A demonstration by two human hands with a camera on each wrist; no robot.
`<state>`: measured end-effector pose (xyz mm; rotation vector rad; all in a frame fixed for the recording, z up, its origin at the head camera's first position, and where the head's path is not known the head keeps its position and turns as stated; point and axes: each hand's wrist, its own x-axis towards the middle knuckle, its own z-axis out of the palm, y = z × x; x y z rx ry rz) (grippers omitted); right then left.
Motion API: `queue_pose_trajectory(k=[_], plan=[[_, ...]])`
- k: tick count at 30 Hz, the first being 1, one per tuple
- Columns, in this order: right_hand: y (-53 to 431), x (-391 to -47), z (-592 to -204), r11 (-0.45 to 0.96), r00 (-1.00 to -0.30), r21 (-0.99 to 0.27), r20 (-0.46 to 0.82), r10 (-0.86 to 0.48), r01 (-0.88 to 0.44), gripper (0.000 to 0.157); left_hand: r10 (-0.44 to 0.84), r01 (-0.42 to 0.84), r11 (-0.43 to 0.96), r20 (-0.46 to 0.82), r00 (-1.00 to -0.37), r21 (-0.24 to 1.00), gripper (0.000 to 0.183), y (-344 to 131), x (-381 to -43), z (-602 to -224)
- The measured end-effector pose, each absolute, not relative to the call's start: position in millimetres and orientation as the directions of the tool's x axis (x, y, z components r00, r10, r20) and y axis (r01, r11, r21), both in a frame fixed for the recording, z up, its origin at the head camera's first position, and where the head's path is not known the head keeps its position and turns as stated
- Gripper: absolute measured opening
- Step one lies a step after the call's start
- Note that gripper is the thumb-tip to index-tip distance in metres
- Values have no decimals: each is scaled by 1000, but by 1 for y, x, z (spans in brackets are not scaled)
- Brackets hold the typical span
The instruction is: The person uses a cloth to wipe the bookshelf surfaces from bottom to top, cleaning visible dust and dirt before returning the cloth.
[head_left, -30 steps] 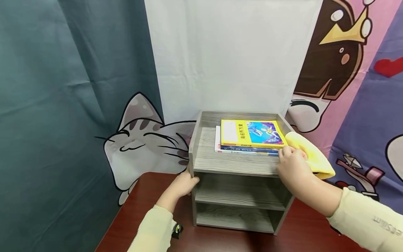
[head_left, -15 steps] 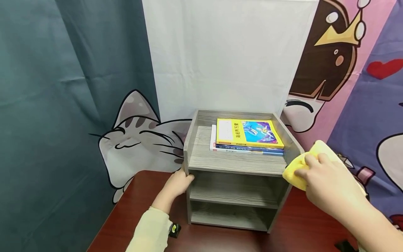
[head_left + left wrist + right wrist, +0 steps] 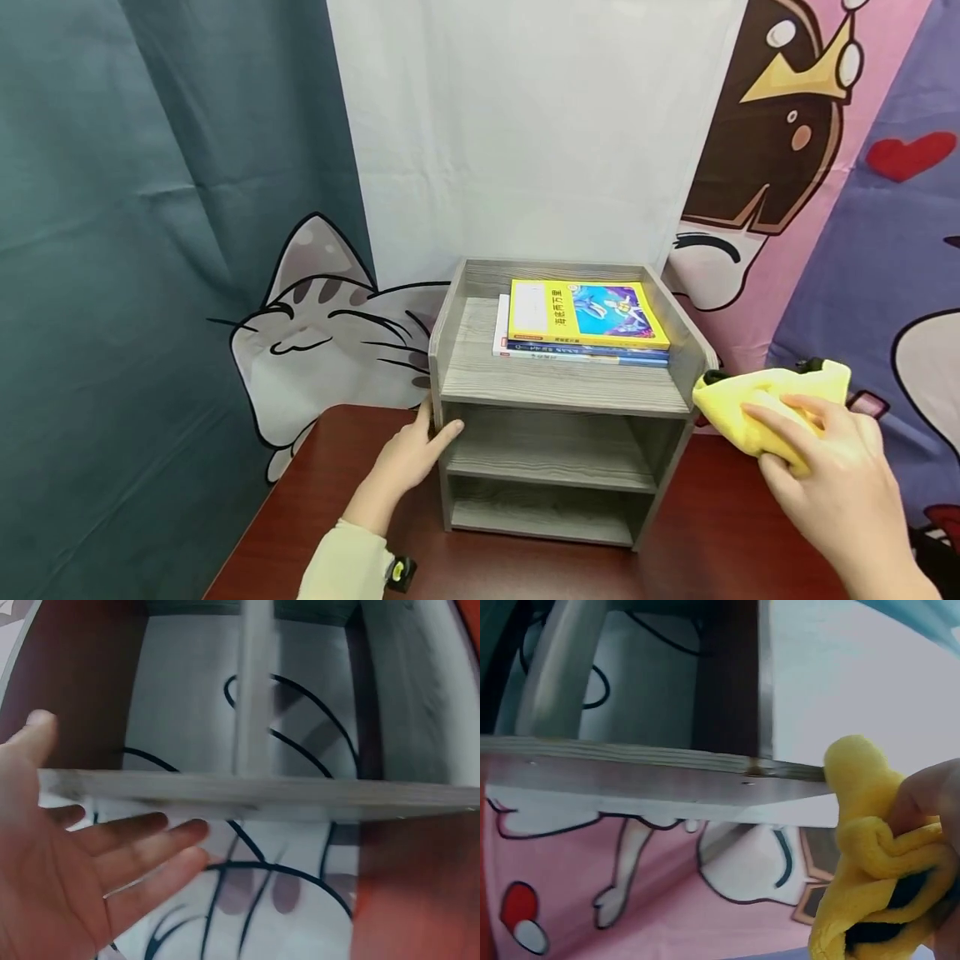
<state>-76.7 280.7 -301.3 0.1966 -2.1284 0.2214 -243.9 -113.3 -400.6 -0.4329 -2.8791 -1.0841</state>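
Note:
A grey wood-grain shelf unit [image 3: 555, 393] stands on the table in the head view. Beside its left panel is my left hand [image 3: 405, 457], with fingers extended along the outer side and the thumb spread toward the front edge. In the left wrist view those fingers [image 3: 142, 859] look straight and hold nothing. My right hand [image 3: 847, 479] grips a folded yellow cloth [image 3: 772, 390] just off the unit's right panel. Seen from the right wrist, the plush cloth [image 3: 859, 847] is bunched, showing dark patches in its folds, close to the panel's edge.
On the top shelf lies a small stack of books, a yellow-covered book [image 3: 588, 315] uppermost. The reddish-brown table [image 3: 330, 492] carries the unit. Behind hang printed curtains, including a plain white panel [image 3: 540, 133].
My right hand has moved from the front right corner by the books to outside the right panel, taking the cloth along. The left hand has loosened from the panel's edge, its fingers straightening.

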Motion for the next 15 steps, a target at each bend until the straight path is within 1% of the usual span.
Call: queue_pose_trajectory(k=[1, 3, 6, 8, 12, 15], plan=[[281, -77, -305, 967, -538, -118, 842, -23, -225, 35, 248, 274, 708, 134, -959, 651, 81, -117, -242, -404], [283, -79, -312, 959, -529, -167, 849, 22, -227, 36, 240, 282, 685, 157, -958, 672, 75, -125, -239, -411], [286, -82, -324, 946, -493, -206, 868, 58, -250, 38, 219, 288, 675, 188, -957, 679, 65, -134, -237, -422], [289, -83, -332, 941, -480, -239, 872, 98, -241, 38, 207, 286, 679, 197, -958, 676, 62, -140, -236, -430], [293, -82, -351, 931, -482, -309, 857, 184, -194, 39, 184, 262, 700, 187, -965, 664, 62, -148, -235, -443], [298, -85, -365, 926, -490, -339, 843, 220, -168, 39, 173, 246, 705, 176, -969, 665, 63, -152, -234, -453]])
